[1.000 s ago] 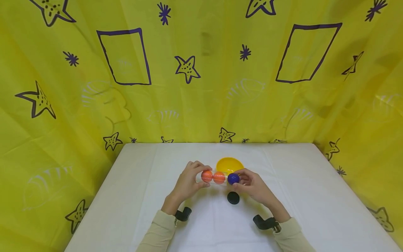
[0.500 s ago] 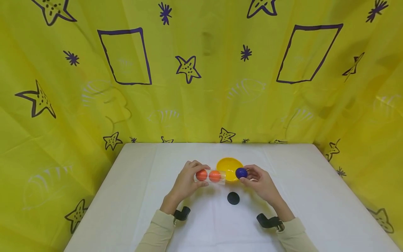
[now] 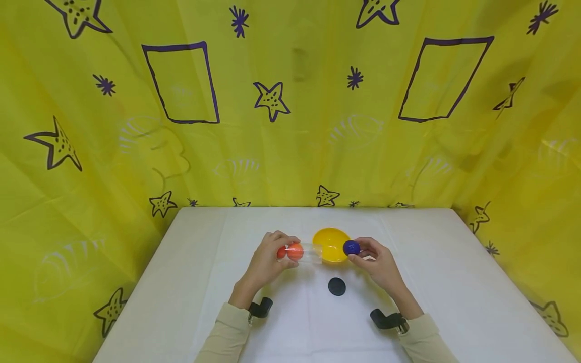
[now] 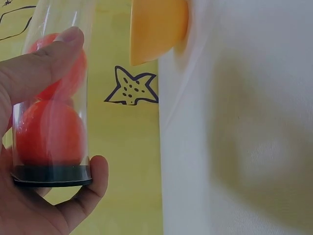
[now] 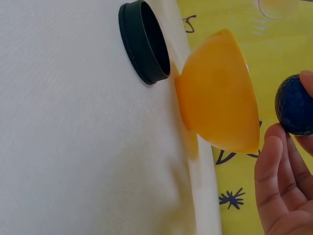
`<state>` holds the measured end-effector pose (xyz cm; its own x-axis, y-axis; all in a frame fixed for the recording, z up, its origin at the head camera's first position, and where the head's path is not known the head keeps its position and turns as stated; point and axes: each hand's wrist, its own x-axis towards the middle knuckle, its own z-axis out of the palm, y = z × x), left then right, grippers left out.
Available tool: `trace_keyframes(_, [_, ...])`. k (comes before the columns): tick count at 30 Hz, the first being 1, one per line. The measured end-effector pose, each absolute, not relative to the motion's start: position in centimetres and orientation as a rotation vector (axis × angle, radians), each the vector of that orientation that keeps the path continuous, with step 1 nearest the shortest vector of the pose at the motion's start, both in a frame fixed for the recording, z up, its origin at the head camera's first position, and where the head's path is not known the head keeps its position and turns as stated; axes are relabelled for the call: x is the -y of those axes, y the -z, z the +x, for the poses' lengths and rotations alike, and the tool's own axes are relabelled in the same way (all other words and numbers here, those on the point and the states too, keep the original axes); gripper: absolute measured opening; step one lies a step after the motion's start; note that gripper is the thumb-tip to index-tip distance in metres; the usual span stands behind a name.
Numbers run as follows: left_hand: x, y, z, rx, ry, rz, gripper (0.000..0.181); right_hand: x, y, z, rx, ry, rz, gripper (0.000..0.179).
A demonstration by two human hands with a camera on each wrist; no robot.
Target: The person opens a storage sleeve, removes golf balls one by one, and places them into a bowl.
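Note:
My left hand (image 3: 263, 262) grips a clear plastic tube (image 3: 312, 253), its uncapped mouth pointing right. Two orange-red balls (image 4: 51, 132) lie inside, against the black cap (image 4: 51, 175) at the tube's other end, as the left wrist view shows. Between thumb and fingers, my right hand (image 3: 379, 262) pinches a dimpled dark blue golf ball (image 3: 351, 247). That ball is held apart from the tube, over the right rim of a yellow bowl (image 3: 328, 236). What the bowl holds, if anything, cannot be made out in the wrist views.
A loose black round cap (image 3: 337, 286) lies on the white-covered table (image 3: 299, 322), in front of the bowl. Behind the table hangs a yellow curtain (image 3: 299, 146) with drawn stars. Each wrist carries a black camera mount (image 3: 386, 319).
My right hand has drawn the blue golf ball away from the tube's mouth, to the right. Inside the tube, the orange balls have slid left toward its capped end.

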<state>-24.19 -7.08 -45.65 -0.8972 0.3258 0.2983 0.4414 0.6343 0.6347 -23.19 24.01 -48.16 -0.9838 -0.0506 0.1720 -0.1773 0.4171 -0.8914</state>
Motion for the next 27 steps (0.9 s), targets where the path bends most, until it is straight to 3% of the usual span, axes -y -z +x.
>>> trace_keyframes(27, [7.3,45.5,-24.1,2.680,1.138,-0.648,0.048,-23.2,48.8,-26.3,2.677,-1.357,0.125,0.049])
